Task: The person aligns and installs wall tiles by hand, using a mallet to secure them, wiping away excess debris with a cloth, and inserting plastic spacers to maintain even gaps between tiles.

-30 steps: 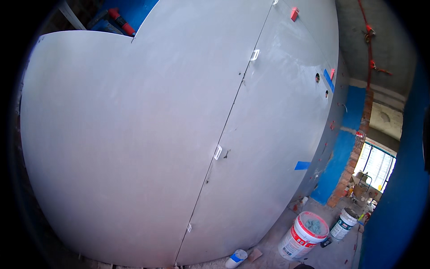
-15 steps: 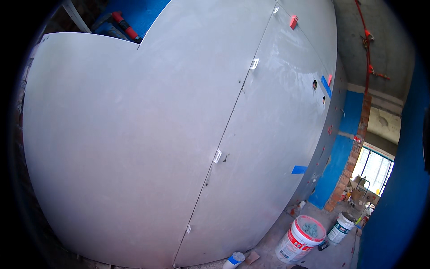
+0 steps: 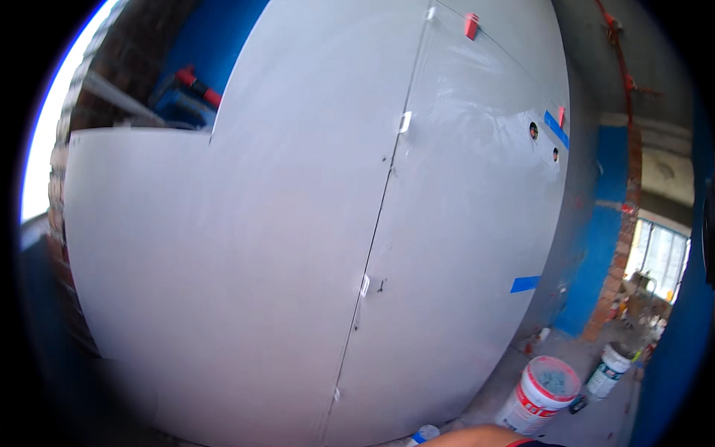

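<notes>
Bare limb [image 3: 477, 437], likely worker's own, crosses lower edge before red-and-white bucket [image 3: 530, 396]; both hands out of frame, grip impossible to tell; notched grey panel [image 3: 223, 283] stands upright at left, white clips [image 3: 404, 122] dotting seam with second panel [image 3: 469, 208]; looks heavy, stiff, smooth, probably brittle at notch, best held by outer edges

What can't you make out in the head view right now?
All in the head view:
Both hands: outside the picture.
Bare limb: cut off by the lower edge.
Red-and-white bucket: its base partly behind the limb.
Red-and-black object: blurred, one end behind the grey panel.
Round hole: too small to see inside.
</notes>
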### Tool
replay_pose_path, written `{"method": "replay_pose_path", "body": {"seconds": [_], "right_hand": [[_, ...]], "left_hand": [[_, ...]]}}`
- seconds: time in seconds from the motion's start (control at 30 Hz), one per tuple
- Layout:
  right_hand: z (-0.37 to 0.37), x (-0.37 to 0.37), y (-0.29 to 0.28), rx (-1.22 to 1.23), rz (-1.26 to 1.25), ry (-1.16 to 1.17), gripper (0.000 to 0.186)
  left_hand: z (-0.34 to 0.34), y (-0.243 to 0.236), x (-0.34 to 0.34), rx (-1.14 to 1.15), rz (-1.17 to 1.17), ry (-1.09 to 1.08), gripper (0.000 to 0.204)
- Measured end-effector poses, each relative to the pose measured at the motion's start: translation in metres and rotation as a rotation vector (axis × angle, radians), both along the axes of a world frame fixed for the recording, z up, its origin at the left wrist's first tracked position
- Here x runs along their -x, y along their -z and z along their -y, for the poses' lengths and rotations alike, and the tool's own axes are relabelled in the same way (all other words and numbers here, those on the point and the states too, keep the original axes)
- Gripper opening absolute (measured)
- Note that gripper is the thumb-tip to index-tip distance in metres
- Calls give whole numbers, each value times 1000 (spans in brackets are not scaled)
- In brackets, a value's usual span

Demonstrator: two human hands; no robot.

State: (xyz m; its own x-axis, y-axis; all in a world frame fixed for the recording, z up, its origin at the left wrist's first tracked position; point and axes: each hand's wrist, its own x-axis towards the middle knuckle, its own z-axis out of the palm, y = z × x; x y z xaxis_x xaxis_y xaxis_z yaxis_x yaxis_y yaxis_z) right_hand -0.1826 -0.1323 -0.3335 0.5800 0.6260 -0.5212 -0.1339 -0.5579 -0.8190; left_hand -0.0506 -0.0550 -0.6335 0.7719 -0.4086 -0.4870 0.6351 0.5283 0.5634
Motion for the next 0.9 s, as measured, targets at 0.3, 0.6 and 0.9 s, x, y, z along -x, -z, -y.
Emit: {"method": "replay_pose_path", "body": {"seconds": [0.3,0.6,0.9], "right_hand": [[46,15,-282,-148,290,-188,26],[132,-2,-547,-55,1376,559,5],[81,-45,-696,53,1570,1073,10]], "left_hand": [[-10,-238,-18,-481,290,123,17],[-42,-405,-7,-801,326,206,17],[-108,-456,24,-987,304,333,18]]}}
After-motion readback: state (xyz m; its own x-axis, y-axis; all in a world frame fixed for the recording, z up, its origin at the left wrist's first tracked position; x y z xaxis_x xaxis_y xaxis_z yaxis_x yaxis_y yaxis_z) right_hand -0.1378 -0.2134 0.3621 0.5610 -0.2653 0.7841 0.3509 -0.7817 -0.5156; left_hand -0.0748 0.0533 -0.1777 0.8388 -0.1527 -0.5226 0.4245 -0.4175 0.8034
